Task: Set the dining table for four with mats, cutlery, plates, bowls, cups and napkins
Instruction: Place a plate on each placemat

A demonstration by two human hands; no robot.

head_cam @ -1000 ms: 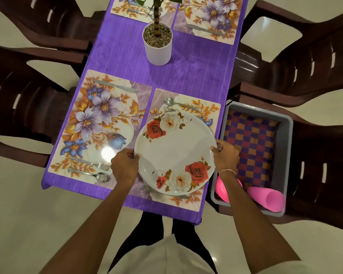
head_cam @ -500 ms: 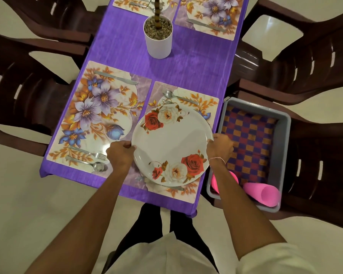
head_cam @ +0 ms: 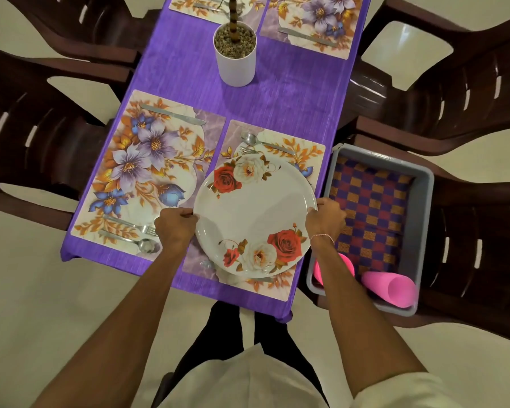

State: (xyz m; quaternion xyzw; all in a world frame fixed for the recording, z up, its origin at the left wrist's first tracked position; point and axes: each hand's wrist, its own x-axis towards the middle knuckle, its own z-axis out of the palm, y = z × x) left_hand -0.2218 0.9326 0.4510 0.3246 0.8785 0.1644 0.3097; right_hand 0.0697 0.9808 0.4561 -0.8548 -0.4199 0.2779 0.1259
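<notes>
A white plate with red and cream roses [head_cam: 255,214] sits over the near right floral mat [head_cam: 304,148]. My left hand [head_cam: 175,231] grips its left rim and my right hand [head_cam: 326,219] grips its right rim. A spoon and fork [head_cam: 252,141] lie on that mat just beyond the plate. The near left mat [head_cam: 147,169] carries a knife [head_cam: 173,114] at its far edge and a fork and spoon [head_cam: 133,237] at its near edge. Two more mats with cutlery [head_cam: 315,25] lie at the far end.
A white pot with a plant [head_cam: 234,53] stands mid-table on the purple cloth [head_cam: 292,95]. A grey bin [head_cam: 418,225] on the right chair holds checked cloth and pink cups [head_cam: 390,288]. Dark brown chairs [head_cam: 27,136] flank both sides.
The plate has stayed over the right mat with both hands on its rim; it looks slightly lower and closer to the mat. The view shifted a little.
</notes>
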